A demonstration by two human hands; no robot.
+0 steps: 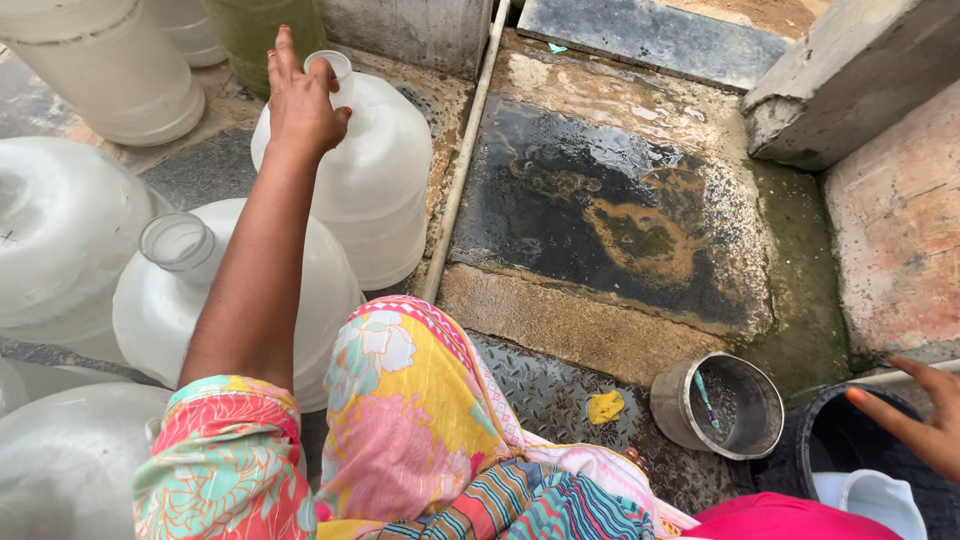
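My left hand (300, 95) reaches forward and grips the open neck of a large translucent white water jug (375, 175) that stands upright on the ground. A second jug of the same kind (175, 290) stands nearer to me, under my left forearm, its mouth open. My right hand (920, 420) is at the right edge, fingers spread, hovering over the rim of a black bucket (830, 430) and holding nothing. A white object lies inside that bucket.
Several more white jugs crowd the left side. A white pipe (465, 150) runs along a wet, stained stone slab (610, 200). A steel pot (720, 405) holding a small brush and a yellow scrap (605, 405) sit on metal plate. Concrete blocks stand at the right.
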